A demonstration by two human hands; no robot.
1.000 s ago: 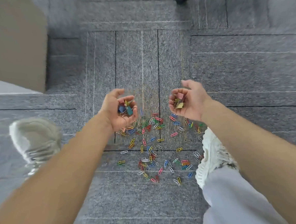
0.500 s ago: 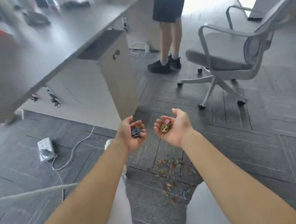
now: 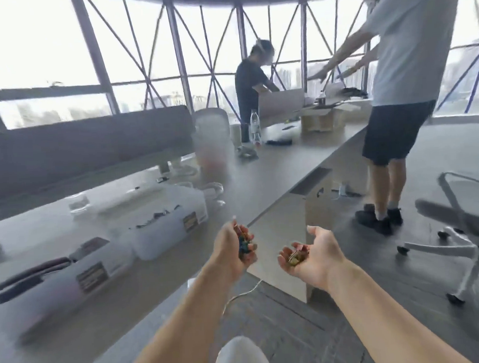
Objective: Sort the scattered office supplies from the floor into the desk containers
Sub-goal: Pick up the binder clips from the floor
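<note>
Fingers of the left hand (image 3: 229,255) curl round colourful clips (image 3: 243,245) at lower centre; right hand (image 3: 313,256) cups gold-ish clips (image 3: 295,257), fingers half curled.

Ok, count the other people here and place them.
2: person in dark shirt at the desk's far end; person in dark shorts standing by its right edge.

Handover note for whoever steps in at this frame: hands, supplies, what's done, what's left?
The left hand grips a bunch of clips; the right hand cups another bunch, palm up.
Both hands are near the desk edge, short of the clear bins on it.
Done: two handfuls gathered.
Left: drop them into the bins. Anything on the floor is out of view.
</note>
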